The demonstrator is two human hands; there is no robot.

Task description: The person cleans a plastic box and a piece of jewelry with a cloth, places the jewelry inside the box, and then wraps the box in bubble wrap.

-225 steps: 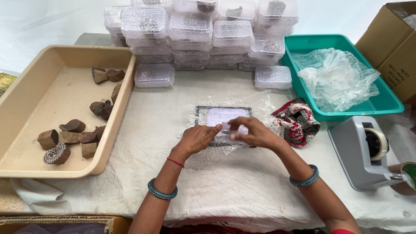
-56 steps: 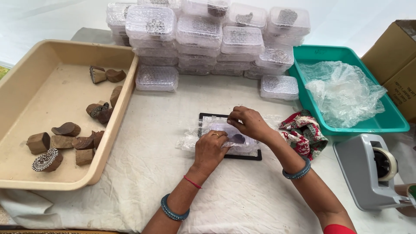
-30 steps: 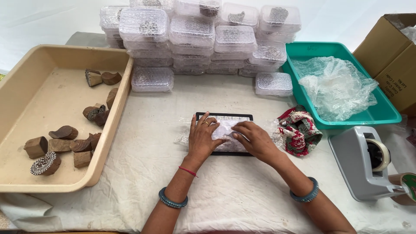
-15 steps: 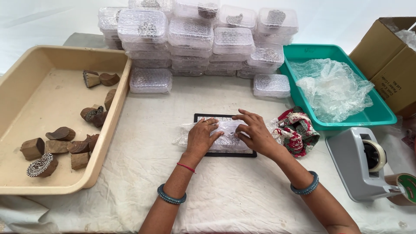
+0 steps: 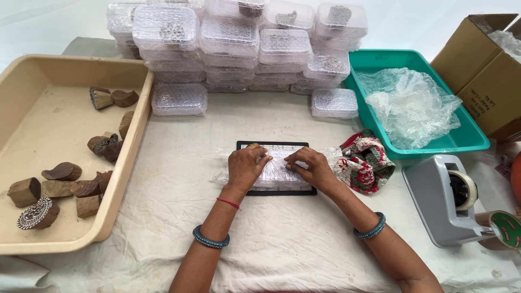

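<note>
Both hands are pressed flat on a bubble-wrapped bundle [image 5: 277,172] lying on a black tray [image 5: 276,191] at the middle of the cloth-covered table [image 5: 282,244]: left hand [image 5: 245,169] and right hand [image 5: 310,168] sit close together, fingers spread, nothing pinched. If pressure is eased, the wrap could spring open (no tape is seen on it), though a tape dispenser [image 5: 446,201] stands near.
</note>
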